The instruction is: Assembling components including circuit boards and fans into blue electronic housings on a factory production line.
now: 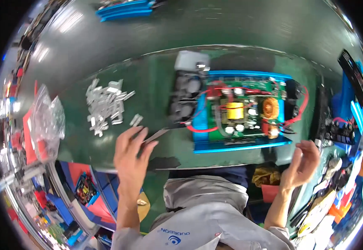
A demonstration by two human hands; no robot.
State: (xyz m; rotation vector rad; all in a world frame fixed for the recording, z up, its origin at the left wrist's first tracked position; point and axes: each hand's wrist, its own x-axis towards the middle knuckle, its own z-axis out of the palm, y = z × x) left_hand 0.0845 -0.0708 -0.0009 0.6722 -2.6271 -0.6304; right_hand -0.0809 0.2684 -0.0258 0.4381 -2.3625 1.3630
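Observation:
My left hand (pixel 132 152) is over the near edge of the green bench, thumb and forefinger apart. A thin grey strip (pixel 156 135) lies in the gap between them; whether they touch it I cannot tell. Two small pale clips (pixel 136 120) are just beyond its fingertips. My right hand (pixel 304 164) hovers at the near right edge, fingers loosely curled, thumb apart, nothing visible in it. Between the hands sits an open blue metal case (pixel 242 148) with a green circuit board, a yellow transformer (pixel 235 111) and a copper coil (pixel 270 108). A black end panel with two fans (pixel 186 98) stands at its left, joined by red wires.
A pile of pale clips (pixel 106 104) lies left of the case. Clear plastic bags (pixel 47 125) are at the bench's left end. Blue case parts (pixel 125 10) are at the far side. A black panel (pixel 355 77) and more blue parts crowd the right. Below left are bins (pixel 100 183).

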